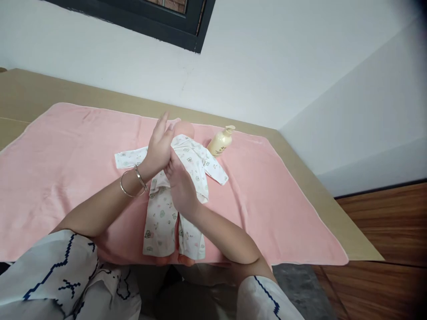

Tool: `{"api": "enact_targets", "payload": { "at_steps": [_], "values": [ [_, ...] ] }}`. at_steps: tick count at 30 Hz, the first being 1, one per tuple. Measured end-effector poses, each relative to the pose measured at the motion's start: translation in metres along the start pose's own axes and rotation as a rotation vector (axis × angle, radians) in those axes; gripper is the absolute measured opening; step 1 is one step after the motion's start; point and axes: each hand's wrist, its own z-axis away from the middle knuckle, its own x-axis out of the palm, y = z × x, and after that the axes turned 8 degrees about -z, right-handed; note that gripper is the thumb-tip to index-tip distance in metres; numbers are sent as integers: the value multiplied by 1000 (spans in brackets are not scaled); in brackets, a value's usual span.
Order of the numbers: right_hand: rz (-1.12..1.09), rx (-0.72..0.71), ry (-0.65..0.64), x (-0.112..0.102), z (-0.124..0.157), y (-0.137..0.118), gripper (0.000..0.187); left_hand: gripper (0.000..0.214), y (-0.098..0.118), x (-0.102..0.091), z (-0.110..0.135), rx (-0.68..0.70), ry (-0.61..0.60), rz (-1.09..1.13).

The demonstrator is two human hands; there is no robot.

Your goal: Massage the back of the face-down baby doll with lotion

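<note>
A baby doll [184, 130] in a white printed sleepsuit [160, 218] lies on its back on a pink towel [66, 169]. My left hand [159, 144], with two bangles on the wrist, is raised over the doll's chest with fingers stretched out. My right hand [180, 184] rests on the doll's belly, fingertips touching the heel of my left palm; its fingers are partly hidden. Neither hand visibly holds anything.
A cream pump bottle [220, 142] lies tilted on the towel just right of the doll's head. The towel covers a tan table [333, 213] set against a white wall. Wooden floor [383, 249] shows at the right; a dark window frame [160, 22] is above.
</note>
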Motion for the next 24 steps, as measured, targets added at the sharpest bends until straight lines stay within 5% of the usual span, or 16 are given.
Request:
{"api": "enact_targets", "payload": {
  "at_steps": [4, 6, 11, 14, 18, 24],
  "values": [
    [-177, 124, 93, -24, -27, -7, 69, 53, -24, 1, -22, -102, 7, 24],
    [-105, 56, 145, -40, -39, -6, 58, 47, -31, 7, -23, -103, 31, 72],
    [523, -209, 220, -79, -61, 13, 38, 28, -57, 31, -13, -100, 123, 239],
    [912, -234, 67, -93, -70, 28, 44, 21, -75, 42, -6, -107, 94, 108],
    [1143, -260, -121, -109, -81, 35, 48, 28, -88, 46, 5, -31, 104, -128],
    [1307, -41, 132, -112, -80, 29, 61, 36, -93, 50, 12, 15, 122, -285]
  ]
}}
